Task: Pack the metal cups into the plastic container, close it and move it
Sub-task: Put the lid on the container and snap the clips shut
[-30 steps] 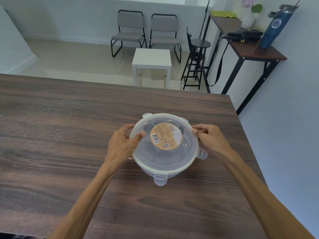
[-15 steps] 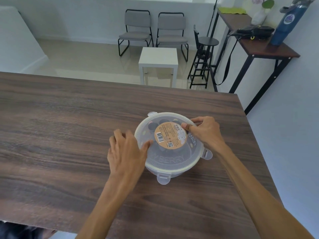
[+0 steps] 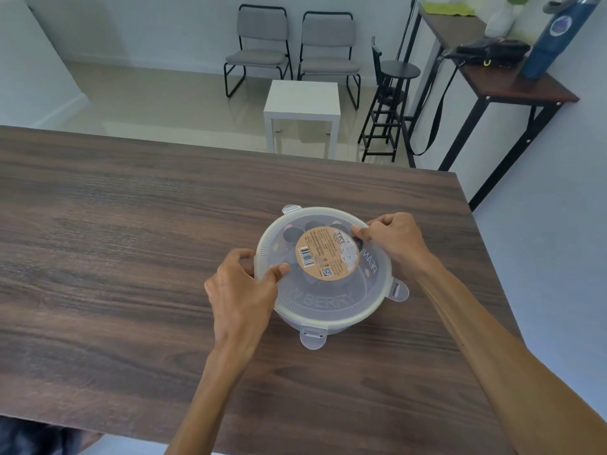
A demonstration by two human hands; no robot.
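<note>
Lid [image 3: 328, 290] sits on container [image 3: 331, 326], on table [image 3: 131, 257]. Left hand [image 3: 243, 290] and right hand [image 3: 391, 238] each pinch the lid rim. Cups [image 3: 292, 234] dimly visible inside.

You get bright, even daylight, soft and diffuse. Faint shadow sits on the table [image 3: 131, 257] just under your left hand [image 3: 243, 290]. Mild glare on the lid [image 3: 328, 300] beside your fingers. Wide-angle bending at edges; slight softness overall.
</note>
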